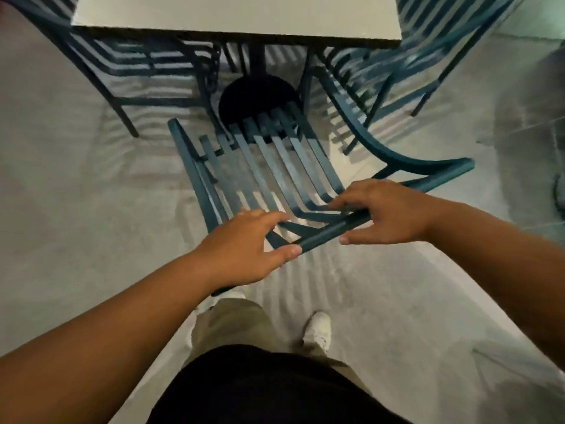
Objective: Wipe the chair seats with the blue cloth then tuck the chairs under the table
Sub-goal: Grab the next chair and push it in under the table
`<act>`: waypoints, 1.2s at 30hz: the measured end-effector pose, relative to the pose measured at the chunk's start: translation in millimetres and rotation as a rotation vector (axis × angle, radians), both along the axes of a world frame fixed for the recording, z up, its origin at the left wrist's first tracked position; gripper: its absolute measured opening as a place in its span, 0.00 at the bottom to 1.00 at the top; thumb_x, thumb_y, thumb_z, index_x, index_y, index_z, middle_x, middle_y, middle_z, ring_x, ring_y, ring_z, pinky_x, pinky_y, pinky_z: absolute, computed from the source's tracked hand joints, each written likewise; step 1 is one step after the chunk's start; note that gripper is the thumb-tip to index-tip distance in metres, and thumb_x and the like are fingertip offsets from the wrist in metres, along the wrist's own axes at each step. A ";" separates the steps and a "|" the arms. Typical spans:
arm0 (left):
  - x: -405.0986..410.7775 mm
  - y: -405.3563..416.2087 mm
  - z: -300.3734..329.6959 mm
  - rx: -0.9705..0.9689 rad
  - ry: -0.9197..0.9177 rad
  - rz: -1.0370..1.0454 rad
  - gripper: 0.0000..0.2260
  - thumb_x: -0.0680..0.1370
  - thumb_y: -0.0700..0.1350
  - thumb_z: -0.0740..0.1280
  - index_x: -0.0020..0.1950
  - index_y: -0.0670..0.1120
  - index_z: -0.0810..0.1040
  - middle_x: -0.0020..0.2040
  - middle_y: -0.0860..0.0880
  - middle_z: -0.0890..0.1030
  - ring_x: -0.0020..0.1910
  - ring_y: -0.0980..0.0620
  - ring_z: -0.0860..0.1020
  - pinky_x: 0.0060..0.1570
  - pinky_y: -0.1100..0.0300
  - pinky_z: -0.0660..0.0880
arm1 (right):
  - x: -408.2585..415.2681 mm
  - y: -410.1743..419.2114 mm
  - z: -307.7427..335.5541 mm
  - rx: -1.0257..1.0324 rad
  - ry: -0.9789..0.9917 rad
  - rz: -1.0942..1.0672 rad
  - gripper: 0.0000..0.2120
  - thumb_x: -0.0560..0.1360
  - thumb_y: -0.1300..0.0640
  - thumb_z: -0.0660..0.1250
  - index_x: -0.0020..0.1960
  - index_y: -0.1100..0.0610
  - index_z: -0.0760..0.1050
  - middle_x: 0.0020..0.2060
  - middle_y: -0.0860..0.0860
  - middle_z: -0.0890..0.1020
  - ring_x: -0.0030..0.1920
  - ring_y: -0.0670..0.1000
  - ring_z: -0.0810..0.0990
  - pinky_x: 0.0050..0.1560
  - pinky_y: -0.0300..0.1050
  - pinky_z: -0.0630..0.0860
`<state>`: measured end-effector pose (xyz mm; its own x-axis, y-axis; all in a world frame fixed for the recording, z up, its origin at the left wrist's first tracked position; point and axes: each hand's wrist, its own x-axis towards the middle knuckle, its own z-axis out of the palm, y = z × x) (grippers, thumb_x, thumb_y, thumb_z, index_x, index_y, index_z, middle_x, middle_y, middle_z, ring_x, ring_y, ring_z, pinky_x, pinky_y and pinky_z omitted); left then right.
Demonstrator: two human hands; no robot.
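The left hand curls its grip around the top rail of the teal slatted chair, thumb under the bar and fingers over it; just beside it the right hand closes on the same rail. The chair stands in front of the person, its seat pointing at the white surface and only its front edge near the black round pedestal base. The step in hand looks like tucking, so the push should go straight and level, both hands sharing the load, to keep the front legs either side of the base. The blue cloth is nowhere in view, and I cannot tell where it lies.

To the left a second chair sits already partly under the surface. To the right a third chair stands angled, its curved arm close to the held chair's right side; that arm could catch as the seat slides in. A white shoe shows below.
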<state>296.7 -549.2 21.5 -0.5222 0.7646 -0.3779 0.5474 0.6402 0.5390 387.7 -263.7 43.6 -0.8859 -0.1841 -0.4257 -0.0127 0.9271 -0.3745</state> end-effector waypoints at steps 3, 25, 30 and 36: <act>28.1 11.3 -1.5 -0.007 0.018 0.088 0.34 0.70 0.79 0.54 0.72 0.65 0.63 0.63 0.58 0.75 0.62 0.54 0.73 0.54 0.54 0.74 | 5.5 32.2 -1.9 0.014 -0.038 0.054 0.36 0.69 0.25 0.64 0.70 0.43 0.73 0.56 0.43 0.77 0.54 0.46 0.75 0.55 0.46 0.76; 60.6 45.9 -32.1 -0.245 0.479 0.103 0.13 0.78 0.63 0.64 0.50 0.56 0.78 0.37 0.57 0.75 0.34 0.54 0.74 0.33 0.59 0.70 | 17.4 71.4 -29.5 0.301 0.020 0.062 0.08 0.78 0.43 0.67 0.52 0.44 0.82 0.37 0.43 0.80 0.38 0.46 0.78 0.40 0.46 0.79; 50.7 -12.2 -28.8 -0.315 0.459 0.037 0.11 0.76 0.62 0.68 0.53 0.59 0.80 0.43 0.57 0.81 0.38 0.55 0.76 0.38 0.58 0.76 | 41.2 9.5 -29.2 0.246 -0.027 0.006 0.09 0.80 0.45 0.64 0.56 0.43 0.81 0.39 0.45 0.80 0.39 0.48 0.79 0.44 0.49 0.81; 23.0 -78.1 -22.1 -0.358 0.380 -0.069 0.11 0.77 0.63 0.66 0.57 0.62 0.79 0.47 0.60 0.81 0.44 0.59 0.75 0.41 0.63 0.72 | 57.4 -70.8 -38.1 0.226 0.007 -0.068 0.11 0.81 0.44 0.63 0.59 0.45 0.80 0.39 0.45 0.78 0.37 0.47 0.76 0.39 0.44 0.73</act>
